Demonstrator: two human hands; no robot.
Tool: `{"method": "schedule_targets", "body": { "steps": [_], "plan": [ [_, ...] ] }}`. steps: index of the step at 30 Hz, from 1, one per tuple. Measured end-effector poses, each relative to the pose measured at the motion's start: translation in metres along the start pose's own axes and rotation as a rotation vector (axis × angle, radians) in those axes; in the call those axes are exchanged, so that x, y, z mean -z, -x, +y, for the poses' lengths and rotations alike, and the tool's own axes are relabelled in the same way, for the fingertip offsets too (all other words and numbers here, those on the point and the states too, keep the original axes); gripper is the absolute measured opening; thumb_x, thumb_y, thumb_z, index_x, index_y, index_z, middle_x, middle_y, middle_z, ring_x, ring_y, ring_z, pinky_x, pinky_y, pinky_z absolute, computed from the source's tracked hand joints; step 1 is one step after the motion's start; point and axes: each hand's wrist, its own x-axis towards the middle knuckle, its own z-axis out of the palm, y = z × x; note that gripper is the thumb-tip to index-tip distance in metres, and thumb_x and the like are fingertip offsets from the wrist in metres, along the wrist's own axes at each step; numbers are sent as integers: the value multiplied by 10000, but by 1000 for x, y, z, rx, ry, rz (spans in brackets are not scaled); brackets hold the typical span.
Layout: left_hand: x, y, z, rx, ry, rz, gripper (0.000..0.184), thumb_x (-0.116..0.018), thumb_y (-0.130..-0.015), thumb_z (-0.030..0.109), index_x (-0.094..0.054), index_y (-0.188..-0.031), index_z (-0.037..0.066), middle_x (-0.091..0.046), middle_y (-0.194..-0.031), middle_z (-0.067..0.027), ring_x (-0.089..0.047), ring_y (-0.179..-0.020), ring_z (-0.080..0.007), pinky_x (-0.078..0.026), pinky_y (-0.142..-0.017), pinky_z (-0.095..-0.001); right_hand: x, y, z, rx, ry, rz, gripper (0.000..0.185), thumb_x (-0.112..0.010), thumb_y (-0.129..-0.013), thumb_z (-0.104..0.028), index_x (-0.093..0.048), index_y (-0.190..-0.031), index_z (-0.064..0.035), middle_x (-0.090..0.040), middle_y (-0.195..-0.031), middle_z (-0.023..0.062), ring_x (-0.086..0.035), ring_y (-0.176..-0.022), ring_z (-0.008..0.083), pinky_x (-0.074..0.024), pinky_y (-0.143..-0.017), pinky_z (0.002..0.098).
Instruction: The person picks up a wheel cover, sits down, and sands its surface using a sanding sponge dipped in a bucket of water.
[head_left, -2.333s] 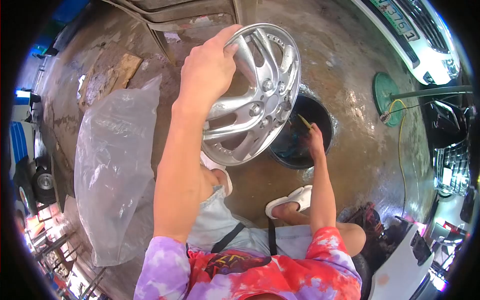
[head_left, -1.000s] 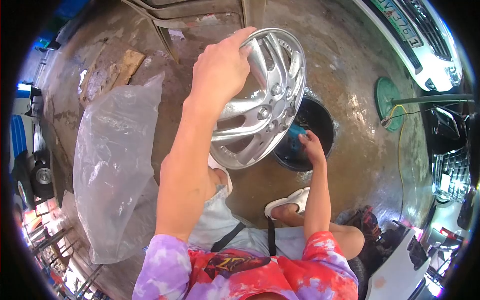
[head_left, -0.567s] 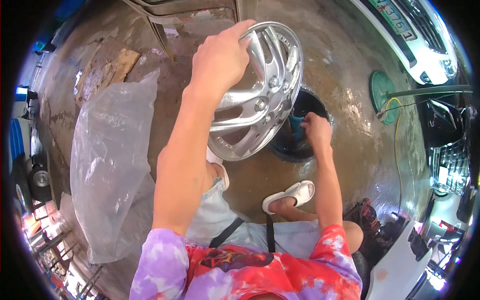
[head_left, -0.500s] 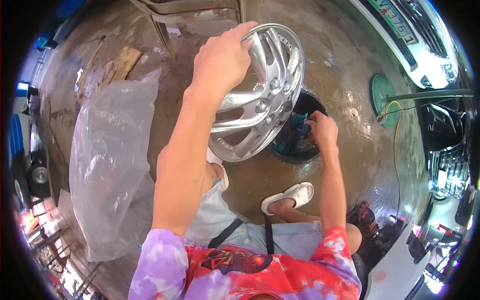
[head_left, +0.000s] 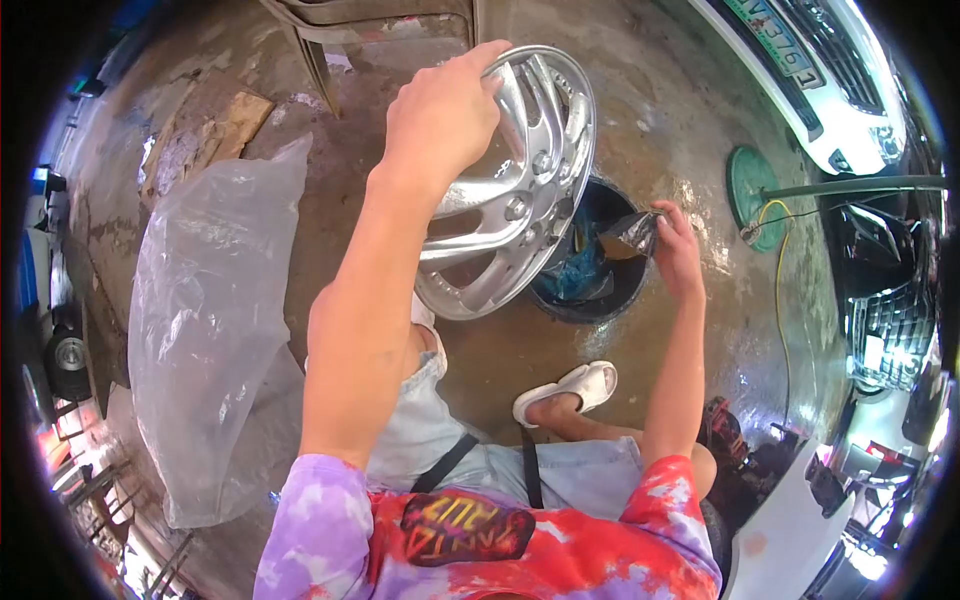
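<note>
My left hand (head_left: 440, 120) is closed on the upper rim of a silver wheel cover (head_left: 515, 208), which hangs tilted in front of me. Just right of it, on the wet floor, stands a black bucket (head_left: 628, 290), its left side partly hidden by the cover. Bluish plastic-like material (head_left: 575, 272) lies inside. My right hand (head_left: 678, 245) pinches the edge of a dark, shiny plastic piece (head_left: 632, 235) over the bucket's right rim.
Clear plastic sheeting (head_left: 215, 330) lies at the left, below some torn cardboard (head_left: 235, 125). A chair (head_left: 380, 25) stands at the top. A white car (head_left: 815, 85), a green round base with a pole (head_left: 750, 200) and a yellow hose (head_left: 782, 300) are at the right.
My right hand has come out of the bucket to the right, now with a dark plastic piece; the blue item it held earlier is no longer in its fingers. The wheel cover stays raised.
</note>
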Motion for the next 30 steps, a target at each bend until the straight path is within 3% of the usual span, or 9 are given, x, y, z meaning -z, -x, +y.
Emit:
{"method": "schedule_targets", "body": {
  "steps": [3,6,8,13,16,22,26,27,30],
  "plan": [
    [0,1,-1,-7,-8,11,426,-519,-1034,248,-556,-1458,278,-689,-1263,-204,-621,-1207,-425,-473,-1059,-492,-33,9,10,-41,-452,36,394,-521,-1074,-392,-518,-1377,-140,-627,-1288,66,-630,-1124,232,-514,-960,479],
    [0,2,-1,-3,0,8,427,-525,-1032,254,-556,-1457,277,-689,-1263,-207,-619,-1210,-426,-471,-1061,-492,-53,1,53,-83,-448,65,501,-523,-1054,-492,-490,-1431,-164,-608,-1317,83,-621,-1138,269,-501,-967,523],
    [1,2,-1,9,0,3,426,-531,-1030,258,-558,-1455,276,-689,-1266,-205,-618,-1213,-426,-469,-1062,-491,-72,-4,64,-109,-337,174,487,-640,-1018,-350,-485,-1445,-174,-597,-1267,81,-637,-1125,244,-548,-878,501],
    [-1,2,-3,19,6,27,421,-538,-1026,261,-567,-1446,275,-687,-1279,-192,-614,-1225,-419,-467,-1065,-481,-80,-7,64,-171,-513,190,549,-561,-973,-57,-427,-1496,-157,-590,-1196,104,-672,-1070,287,-606,-849,520],
    [0,3,0,15,-8,26,420,-538,-1025,258,-571,-1443,269,-686,-1286,-188,-613,-1230,-415,-466,-1067,-473,-86,4,49,-121,-557,275,652,-467,-949,19,-357,-1558,-184,-586,-1280,159,-670,-1109,335,-598,-904,576],
    [-4,-2,-4,-18,-26,47,425,-537,-1022,255,-568,-1446,269,-673,-1311,-186,-605,-1243,-415,-463,-1073,-465,-68,14,43,3,-657,247,581,-409,-946,-18,-422,-1526,-44,-544,-1423,221,-639,-1193,362,-566,-972,589],
    [-4,-1,-2,-6,-47,38,433,-539,-1022,255,-560,-1454,275,-660,-1336,-183,-594,-1258,-410,-455,-1083,-458,-54,21,47,-81,-586,290,461,-506,-1039,-247,-510,-1447,-32,-620,-1326,140,-623,-1214,290,-602,-853,495],
    [-4,-1,-3,-5,-39,33,435,-540,-1022,256,-557,-1456,276,-657,-1341,-183,-592,-1262,-409,-454,-1084,-457,-56,23,52,-17,-512,411,434,-644,-1005,-256,-552,-1386,-69,-658,-1233,88,-671,-1093,235,-605,-767,439],
    [-2,1,-4,-11,-50,42,440,-541,-1023,256,-550,-1462,282,-653,-1346,-185,-589,-1265,-410,-454,-1083,-457,-61,23,51,6,-298,473,476,-742,-918,-86,-552,-1355,-91,-684,-1139,69,-691,-996,204,-611,-754,417]
  ]
}}
